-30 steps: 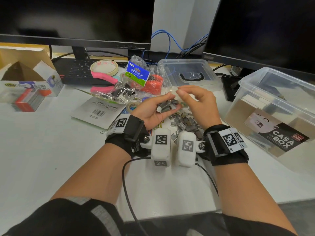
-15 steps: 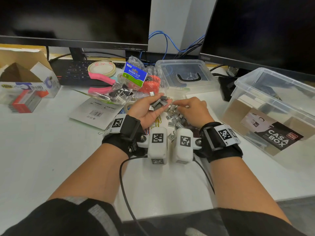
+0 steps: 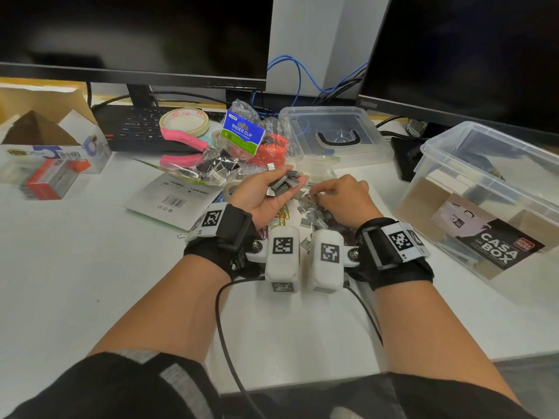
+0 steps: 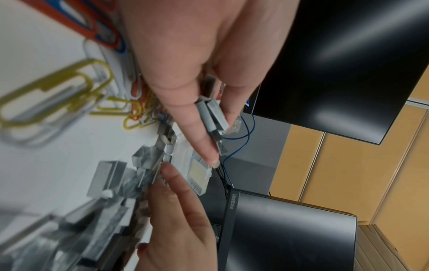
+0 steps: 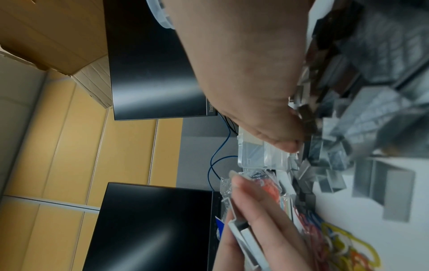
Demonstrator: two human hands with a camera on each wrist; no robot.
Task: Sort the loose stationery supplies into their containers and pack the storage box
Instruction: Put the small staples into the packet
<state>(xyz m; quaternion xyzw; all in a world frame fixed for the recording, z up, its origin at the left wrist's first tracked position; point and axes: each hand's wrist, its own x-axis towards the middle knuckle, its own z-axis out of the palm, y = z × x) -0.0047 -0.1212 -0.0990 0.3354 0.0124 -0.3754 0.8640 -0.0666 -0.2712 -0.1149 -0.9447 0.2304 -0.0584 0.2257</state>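
Our left hand (image 3: 266,193) palm up, fingers loosely cupped round staple strips (image 3: 284,183), our right hand (image 3: 344,201) fingertips pinching into staple pile (image 3: 311,207) mid-tabletop, storage box (image 3: 484,201) at right edge.

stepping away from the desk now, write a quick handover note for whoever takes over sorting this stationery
Left hand: palm up, cupping a small heap of staple strips.
Right hand: fingers curled down into the loose staple pile on the desk, picking more.
Coloured paper clips lie loose under the left hand; binder clip bag is behind it.
Casa storage box stands open at right, its lid behind the pile.
Done: some staples gathered. Left: the remaining staples, clips, packing the box.
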